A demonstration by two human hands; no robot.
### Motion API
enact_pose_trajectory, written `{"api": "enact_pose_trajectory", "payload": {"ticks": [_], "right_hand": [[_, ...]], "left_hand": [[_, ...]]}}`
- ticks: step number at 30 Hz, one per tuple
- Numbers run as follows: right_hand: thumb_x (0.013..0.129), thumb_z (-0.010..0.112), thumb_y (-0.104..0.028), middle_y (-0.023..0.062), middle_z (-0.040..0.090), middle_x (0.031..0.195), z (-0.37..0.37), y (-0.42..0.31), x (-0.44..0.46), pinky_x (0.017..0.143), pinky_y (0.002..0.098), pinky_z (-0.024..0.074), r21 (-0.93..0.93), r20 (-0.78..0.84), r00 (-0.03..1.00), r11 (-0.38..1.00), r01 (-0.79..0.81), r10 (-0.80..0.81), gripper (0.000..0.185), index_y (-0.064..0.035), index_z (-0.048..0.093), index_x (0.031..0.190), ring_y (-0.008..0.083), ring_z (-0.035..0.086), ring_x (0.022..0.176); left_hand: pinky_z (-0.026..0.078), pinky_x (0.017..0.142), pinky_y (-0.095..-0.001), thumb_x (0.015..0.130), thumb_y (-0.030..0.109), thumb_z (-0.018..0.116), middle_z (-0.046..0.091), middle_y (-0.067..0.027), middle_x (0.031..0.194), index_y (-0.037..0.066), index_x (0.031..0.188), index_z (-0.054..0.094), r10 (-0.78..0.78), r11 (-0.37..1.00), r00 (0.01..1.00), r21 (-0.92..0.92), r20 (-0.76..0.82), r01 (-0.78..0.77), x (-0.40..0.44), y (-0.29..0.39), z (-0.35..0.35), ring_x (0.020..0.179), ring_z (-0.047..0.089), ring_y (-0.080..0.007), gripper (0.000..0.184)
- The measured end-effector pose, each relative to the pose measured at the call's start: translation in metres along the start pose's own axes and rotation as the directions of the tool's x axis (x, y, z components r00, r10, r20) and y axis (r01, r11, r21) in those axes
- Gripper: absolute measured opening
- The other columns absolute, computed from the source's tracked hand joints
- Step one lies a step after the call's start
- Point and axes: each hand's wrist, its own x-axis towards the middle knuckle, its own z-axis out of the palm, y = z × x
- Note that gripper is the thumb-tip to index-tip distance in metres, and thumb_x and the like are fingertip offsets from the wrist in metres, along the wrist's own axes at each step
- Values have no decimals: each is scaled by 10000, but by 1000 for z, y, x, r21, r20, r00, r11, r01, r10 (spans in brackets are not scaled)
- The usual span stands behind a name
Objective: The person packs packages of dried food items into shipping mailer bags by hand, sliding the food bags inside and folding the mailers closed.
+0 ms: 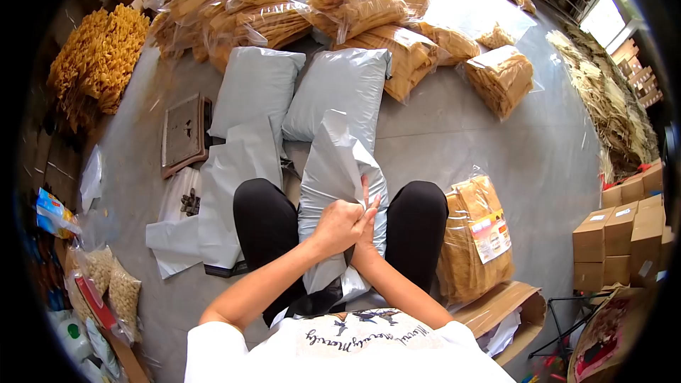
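Note:
A grey plastic mailing bag (320, 177), bulging and wrinkled, stands between my knees in the head view. Its upper part is folded over to a point. My left hand (338, 224) is closed on the bag's plastic near its middle. Pressed against it, my right hand (365, 232) grips the bag's right side, some of its fingers pointing upward. What lies inside the bag is hidden. Just beyond it rest two filled grey mailing bags (339, 89) side by side. Flat grey bags (241, 177) lie spread to the left of my knees.
A platform scale (186, 133) sits on the left. Clear packs of yellowish dried sheets (273, 10) are piled at the back; one labelled pack (475, 241) stands by my right knee. Cardboard boxes (617, 230) are stacked at right, and an open carton (507, 312) sits near my right elbow.

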Motion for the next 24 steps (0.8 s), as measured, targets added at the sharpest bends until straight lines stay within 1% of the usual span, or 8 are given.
{"api": "enact_pose_trajectory", "payload": {"ticks": [5,7,8,13,17,19,20,24], "right_hand": [[810,557,-119,107,251,1502,-39,19,-3,1076,611,111,519,-183,983,851,82,16,564,-107,409,1354,344,103,1414],[786,592,-89,98,239,1511,-58,37,-2,1103,554,75,833,-30,998,552,50,-46,688,-107,325,1420,322,80,1423],[791,591,-67,97,220,1520,-58,53,-5,1129,441,73,976,5,998,216,9,-63,751,-89,243,1456,270,90,1428],[923,430,-268,168,289,1471,-72,59,-37,1119,329,178,887,107,962,-461,21,250,629,45,221,1427,224,265,1370],[959,327,-347,173,322,1450,-73,41,-56,1114,342,184,940,136,972,-335,-67,189,624,61,223,1420,219,274,1361],[885,494,-223,194,150,1515,-69,27,-54,1133,438,87,831,-19,998,555,49,-59,624,22,279,1416,384,51,1410],[827,553,-147,191,63,1529,-66,21,-52,1125,509,44,572,17,978,805,159,-206,651,-15,307,1415,490,-82,1370],[836,551,-229,165,104,1527,-51,-9,-44,1112,549,64,346,182,970,934,92,-163,673,-43,291,1428,477,-83,1376]], "left_hand": [[323,437,-380,885,258,602,474,-194,499,-45,555,477,-172,981,981,-108,-88,163,-9,4,-8,404,437,-261,465],[311,429,-375,885,248,607,469,-192,492,-51,557,475,-187,973,976,-159,-108,169,-9,4,-10,395,423,-243,463],[306,429,-379,887,246,606,461,-194,487,-50,555,469,-191,975,976,-136,-107,176,-10,6,-12,393,416,-243,466],[308,447,-418,875,261,618,448,-222,499,-48,549,461,-140,989,980,22,-142,145,-13,12,-12,419,440,-338,476],[307,448,-428,867,275,623,446,-220,497,-50,544,452,-195,980,970,6,-145,198,-13,17,-19,430,447,-359,489],[303,434,-415,862,252,625,429,-213,482,-48,532,425,-234,972,966,-20,-113,233,-12,21,-30,410,444,-334,488],[322,448,-422,862,250,616,446,-216,497,-45,542,438,-249,969,964,-21,-95,248,-13,23,-35,432,461,-348,470],[389,521,-454,867,256,582,504,-222,557,-32,585,483,-89,982,995,166,-42,95,-10,26,-35,535,528,-390,416]]}}
